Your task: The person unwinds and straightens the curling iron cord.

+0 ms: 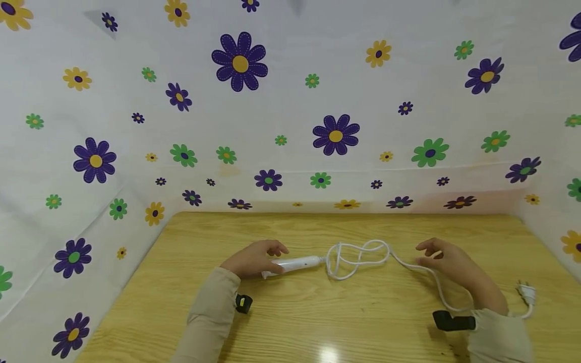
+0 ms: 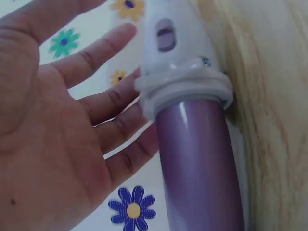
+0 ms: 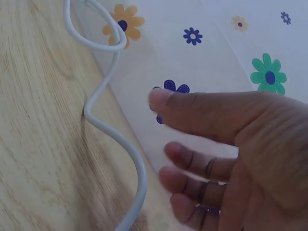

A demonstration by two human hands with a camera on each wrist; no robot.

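Observation:
A white-handled curling iron [image 1: 299, 263] lies on the table, its cord end pointing right. Over its left end is my left hand [image 1: 256, 259], fingers spread and not wrapped round it; whether they touch it is unclear. The left wrist view shows its purple barrel [image 2: 199, 159], a pale collar and a slide switch [image 2: 166, 34] on the handle. From the handle runs a white cord [image 1: 422, 267], looped loosely mid-table. Near the cord's right stretch hovers my right hand [image 1: 458, 267], fingers loosely bent, thumb extended, holding nothing. Beside it, the right wrist view shows the cord [image 3: 139, 168] apart from the fingers.
The cord passes behind the right forearm to a white two-pin plug [image 1: 526, 292] on the right of the wooden table [image 1: 317, 312]. White flowered cloth [image 1: 281, 111] walls the back and sides. Black wrist mounts [image 1: 454, 321] sit at both sleeves.

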